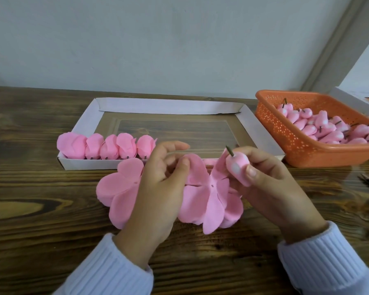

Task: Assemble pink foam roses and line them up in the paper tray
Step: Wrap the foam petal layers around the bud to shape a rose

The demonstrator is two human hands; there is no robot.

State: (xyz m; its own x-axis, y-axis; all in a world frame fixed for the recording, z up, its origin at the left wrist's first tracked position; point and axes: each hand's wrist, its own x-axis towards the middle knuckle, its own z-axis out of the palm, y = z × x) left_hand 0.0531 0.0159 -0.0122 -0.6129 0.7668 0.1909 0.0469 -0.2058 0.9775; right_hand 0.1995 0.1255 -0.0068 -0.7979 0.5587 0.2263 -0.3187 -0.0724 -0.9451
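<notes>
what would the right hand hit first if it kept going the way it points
Probably the pink petal sheet that the left hand pinches, which rises just left of the bud the right hand holds. Depth is unclear; they may already touch.

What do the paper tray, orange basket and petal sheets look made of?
The paper tray: thin white card, matte, folded corner flaps. The orange basket: moulded plastic, slight sheen, perforated walls. The petal sheets: probably soft foam, matte, bending limply where the left hand pinches one.
</notes>
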